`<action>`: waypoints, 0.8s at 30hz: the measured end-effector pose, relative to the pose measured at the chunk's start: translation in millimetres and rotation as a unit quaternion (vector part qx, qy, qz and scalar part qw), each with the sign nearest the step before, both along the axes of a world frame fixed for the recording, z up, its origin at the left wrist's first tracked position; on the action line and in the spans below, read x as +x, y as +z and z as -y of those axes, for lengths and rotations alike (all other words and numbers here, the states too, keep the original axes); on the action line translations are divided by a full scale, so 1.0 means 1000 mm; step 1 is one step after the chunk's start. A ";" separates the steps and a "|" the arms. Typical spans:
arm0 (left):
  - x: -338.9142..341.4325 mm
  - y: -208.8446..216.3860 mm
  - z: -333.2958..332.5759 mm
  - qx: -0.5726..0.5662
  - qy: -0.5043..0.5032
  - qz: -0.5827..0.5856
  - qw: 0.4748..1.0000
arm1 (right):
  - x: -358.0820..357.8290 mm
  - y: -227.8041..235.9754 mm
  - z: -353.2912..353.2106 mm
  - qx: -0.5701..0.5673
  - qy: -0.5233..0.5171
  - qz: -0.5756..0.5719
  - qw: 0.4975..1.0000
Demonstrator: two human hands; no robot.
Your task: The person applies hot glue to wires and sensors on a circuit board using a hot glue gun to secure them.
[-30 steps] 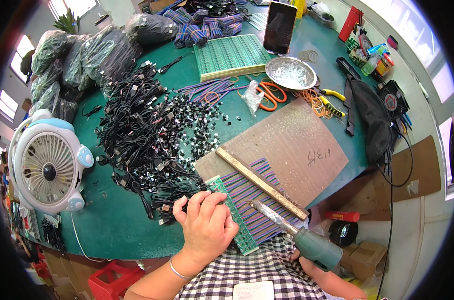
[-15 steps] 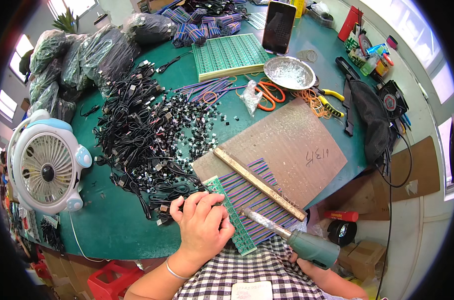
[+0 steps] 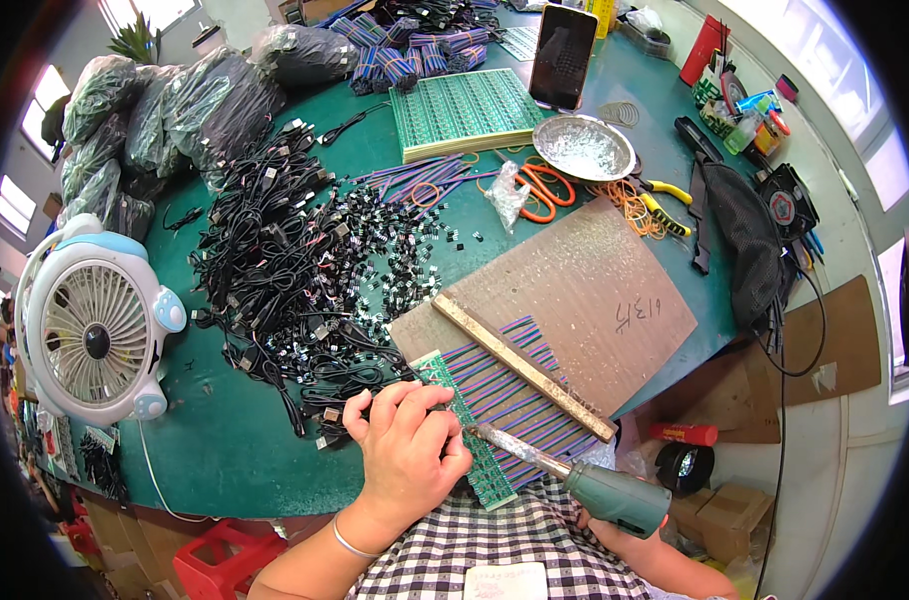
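Observation:
My left hand [image 3: 407, 445], wearing a bracelet, rests at the left edge of a narrow green circuit board [image 3: 491, 473]. Its fingers are curled and pinched; whatever is between them is hidden. My right hand [image 3: 603, 528] grips a soldering iron [image 3: 615, 497] with a thick green handle and a metal barrel. The iron's tip lies over the board, close to my left fingertips. From the board, rows of multicoloured wires [image 3: 520, 400] run up to the right, beneath a wooden bar [image 3: 523, 366]. The bar lies across them on a brown board [image 3: 605, 290].
Black cables [image 3: 265, 250] and small black connectors [image 3: 400, 250] are heaped to the left, beside a fan [image 3: 97, 340]. Farther back are stacked green circuit boards [image 3: 465, 112], a phone [image 3: 562, 58], a metal dish [image 3: 585, 147], orange scissors [image 3: 545, 190] and yellow-handled pliers [image 3: 665, 212].
The soldering iron has shifted slightly left and down, bringing its tip closer to my left fingers. My left hand stays at nearly the same place on the circuit board.

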State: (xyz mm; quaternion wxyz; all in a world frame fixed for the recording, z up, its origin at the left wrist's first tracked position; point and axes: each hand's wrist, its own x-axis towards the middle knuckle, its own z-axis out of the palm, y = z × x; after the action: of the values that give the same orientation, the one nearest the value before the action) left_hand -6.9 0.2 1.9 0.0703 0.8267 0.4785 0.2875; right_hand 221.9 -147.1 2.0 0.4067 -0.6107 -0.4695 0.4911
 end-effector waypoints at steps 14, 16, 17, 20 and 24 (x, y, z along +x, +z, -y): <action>0.003 -0.001 -0.004 0.002 -0.007 0.006 1.000 | 0.006 0.000 -0.004 0.081 -0.059 -0.006 0.995; 0.003 0.001 -0.003 -0.001 -0.009 0.005 1.000 | 0.010 0.005 -0.015 0.132 -0.152 -0.013 0.979; 0.001 0.002 -0.002 -0.004 -0.007 0.002 1.000 | 0.019 0.006 -0.022 0.145 -0.138 0.010 0.980; -0.001 0.001 0.001 -0.011 0.005 -0.011 1.000 | 0.037 0.027 -0.065 0.210 -0.185 0.021 0.960; 0.001 0.001 0.002 -0.002 -0.009 -0.006 1.000 | 0.064 0.041 -0.134 0.344 -0.261 0.088 0.898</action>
State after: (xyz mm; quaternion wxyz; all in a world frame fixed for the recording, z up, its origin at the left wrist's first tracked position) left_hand -6.3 -1.3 3.0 0.0713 0.8326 0.4720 0.2810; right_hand 286.0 -13.3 42.7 0.6620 -0.5739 -0.4669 0.1198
